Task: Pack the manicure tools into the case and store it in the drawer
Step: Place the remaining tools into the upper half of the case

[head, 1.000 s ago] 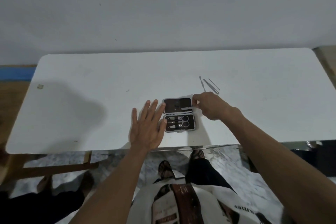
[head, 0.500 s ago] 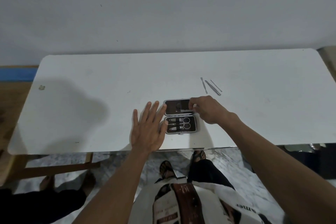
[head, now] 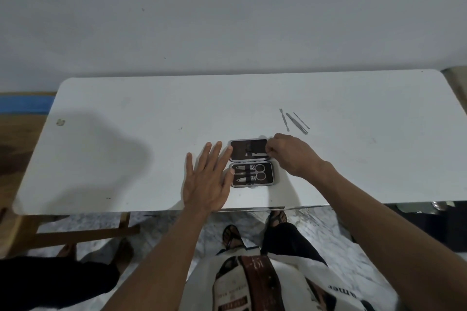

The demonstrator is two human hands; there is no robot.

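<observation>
A small dark manicure case (head: 270,177) with a silver rim lies wide open near the front edge of the white table (head: 126,159). Its near half holds scissors and two clippers. A thin metal tool (head: 257,153) lies across the far half; my right hand (head: 293,155) pinches its right end. My left hand (head: 208,179) rests flat beside the case, fingers spread and touching its left edge. Three slim metal tools (head: 293,121) lie loose on the table behind my right hand.
A pale wall stands right behind the table. Under the front edge I see my sandalled feet on marble floor and a wooden frame (head: 75,232) at the left. A small round mark (head: 60,122) sits on the table's left side.
My right hand has shifted slightly along the far half of the case, pressing the thin tool into it. The left hand has stayed flat beside the case.
</observation>
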